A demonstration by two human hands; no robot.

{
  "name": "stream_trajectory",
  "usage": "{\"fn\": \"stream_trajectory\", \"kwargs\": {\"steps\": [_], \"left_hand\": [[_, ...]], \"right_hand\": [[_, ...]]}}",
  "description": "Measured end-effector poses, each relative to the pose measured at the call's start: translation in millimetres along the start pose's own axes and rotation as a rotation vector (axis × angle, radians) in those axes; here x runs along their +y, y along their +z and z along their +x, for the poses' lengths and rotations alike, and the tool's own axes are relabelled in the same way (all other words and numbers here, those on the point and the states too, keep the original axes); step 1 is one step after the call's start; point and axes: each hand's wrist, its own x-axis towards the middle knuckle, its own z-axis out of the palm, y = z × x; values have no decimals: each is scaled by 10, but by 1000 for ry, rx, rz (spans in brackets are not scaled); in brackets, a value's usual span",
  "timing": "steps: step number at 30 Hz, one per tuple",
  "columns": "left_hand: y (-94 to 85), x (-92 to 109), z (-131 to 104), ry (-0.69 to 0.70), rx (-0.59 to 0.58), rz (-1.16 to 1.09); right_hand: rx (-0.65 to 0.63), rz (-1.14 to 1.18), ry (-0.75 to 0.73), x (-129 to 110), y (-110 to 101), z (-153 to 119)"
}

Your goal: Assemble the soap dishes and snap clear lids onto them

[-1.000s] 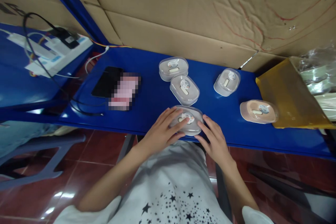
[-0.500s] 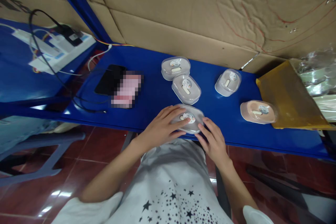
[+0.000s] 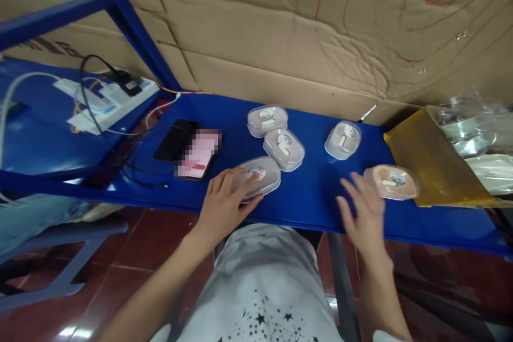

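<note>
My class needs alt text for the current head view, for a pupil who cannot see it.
A person's left hand holds one end of a lidded grey container on a blue table, while the open right hand is beside a peach container. Three other grey containers stand farther back, with a phone to the left.

A blue table (image 3: 312, 200) carries 5 clear-lidded containers (image 3: 284, 156)

Left fingers (image 3: 245, 186) bent; right fingers (image 3: 363, 188) apart
</note>
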Motion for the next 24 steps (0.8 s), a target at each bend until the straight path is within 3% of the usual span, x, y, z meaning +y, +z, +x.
{"fn": "stream_trajectory", "kwargs": {"steps": [2,4,7,10,14,17,20,24], "left_hand": [[11,-100,96,0,-42,-50],[61,-160,240,27,-89,-109],[180,-142,501,100,-179,-167],[298,-26,775,215,-274,-196],[404,154,1091,322,-351,-156],[448,284,1225,288,-347,-88],[499,398,1280,208,-290,-2],[614,414,1382,112,-235,-33]], "right_hand": [[95,-167,176,353,-126,-105],[93,-300,298,668,-204,-216],[17,-343,294,927,-221,-310],[37,-331,209,923,-153,-234],[47,-360,178,810,-11,109],[29,-380,316,844,85,453],[-91,-269,485,1003,104,799],[-266,-172,582,1273,48,1189]]}}
